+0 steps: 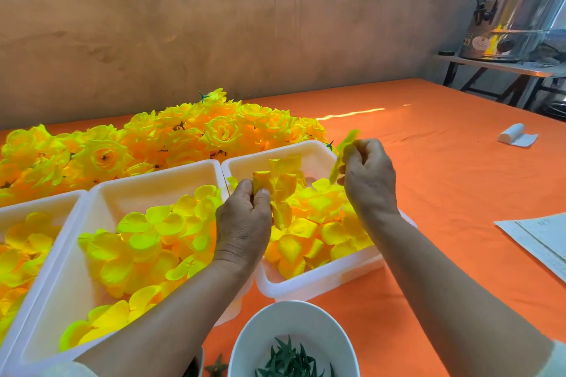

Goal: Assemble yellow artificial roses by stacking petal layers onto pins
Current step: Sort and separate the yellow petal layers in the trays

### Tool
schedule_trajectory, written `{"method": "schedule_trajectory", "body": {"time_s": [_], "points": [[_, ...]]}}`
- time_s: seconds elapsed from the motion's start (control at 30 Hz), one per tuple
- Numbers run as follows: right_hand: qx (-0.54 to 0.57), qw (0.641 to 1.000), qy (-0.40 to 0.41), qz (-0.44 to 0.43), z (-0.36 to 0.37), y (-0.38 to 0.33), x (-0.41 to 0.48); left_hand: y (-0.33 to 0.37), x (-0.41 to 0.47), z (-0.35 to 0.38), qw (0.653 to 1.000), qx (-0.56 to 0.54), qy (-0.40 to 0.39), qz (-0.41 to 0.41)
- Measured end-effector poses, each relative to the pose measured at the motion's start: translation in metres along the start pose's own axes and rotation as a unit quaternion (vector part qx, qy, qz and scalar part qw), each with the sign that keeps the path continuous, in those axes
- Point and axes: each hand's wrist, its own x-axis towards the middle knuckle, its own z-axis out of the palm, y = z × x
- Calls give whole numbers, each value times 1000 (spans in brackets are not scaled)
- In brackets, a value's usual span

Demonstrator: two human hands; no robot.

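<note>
Left hand (245, 220) pinching half-built rose (277, 190) over right tray (318, 281). Right hand (369, 176) pinching loose petal layer (344, 153) above tray's far right corner. Probably featherlight, floppy fabric; best gripped near centre hole. Pin hidden.

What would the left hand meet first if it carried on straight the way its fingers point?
Probably the far wall of the right-hand tray, past the petal piece that the left hand already pinches; beyond lies the pile of finished roses. Depth is uncertain.
</note>
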Motion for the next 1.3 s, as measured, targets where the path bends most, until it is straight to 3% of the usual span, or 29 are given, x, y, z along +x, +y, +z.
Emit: {"method": "schedule_trajectory", "body": {"time_s": [0.07,0.13,0.27,0.33,0.43,0.5,0.57,0.67,0.73,0.8,0.9,1.03,1.1,1.2,1.3], "points": [[-111,990,-82,-4,0,-4,14,1,-2,-1,1000,16,-17,20],[-252,957,-144,-13,-2,-8,20,1,-5,0,998,35,-39,42],[-289,919,-267,-28,-13,-19,11,1,-6,2,983,115,-107,91],[-392,851,-349,-28,-16,-15,4,1,-7,4,967,167,-151,115],[-565,725,-388,-63,-20,-7,-5,0,-8,5,949,215,-188,131],[-593,683,-417,-84,-20,-2,-11,1,-8,7,937,250,-201,139],[-596,655,-455,-95,-19,0,-14,-1,-9,10,901,332,-233,150],[-587,651,-473,-94,-20,-1,-13,-3,-11,15,848,418,-294,142],[-551,681,-476,-76,-24,0,-10,-2,-10,15,828,443,-305,159],[-528,698,-480,-57,-27,2,-8,0,-10,14,824,449,-294,185],[-551,695,-458,-61,-25,8,-6,4,-11,15,822,446,-294,196],[-560,760,-312,-106,-14,18,-3,4,-10,15,816,452,-302,198],[-561,767,-301,-85,-5,19,-2,3,-11,15,817,450,-298,201],[-500,767,-400,-54,8,18,0,2,-11,15,859,381,-280,197],[-419,792,-436,-89,10,14,1,4,-10,9,951,190,-209,129]]}}
